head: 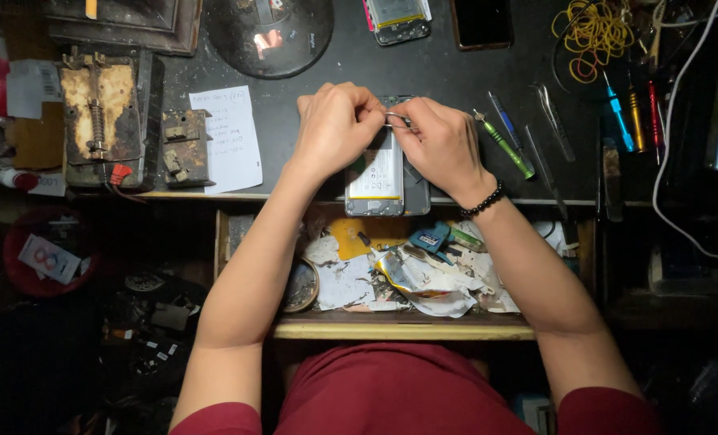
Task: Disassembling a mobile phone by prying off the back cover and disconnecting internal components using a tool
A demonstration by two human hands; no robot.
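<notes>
The opened phone [387, 181] lies at the near edge of the worktop [310, 145], overhanging the cluttered open drawer [399, 282]. Left hand [335, 129] and right hand [439, 145] both pinch thin metal tweezers [397, 120] at its far end. Judged risks: a slip could gouge the pale battery [377, 173]; any freed small part could drop into the drawer litter.

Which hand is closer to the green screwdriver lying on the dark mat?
The right hand. It is just left of the green screwdriver, almost beside it. The left hand is farther away, beyond the right hand.
</notes>
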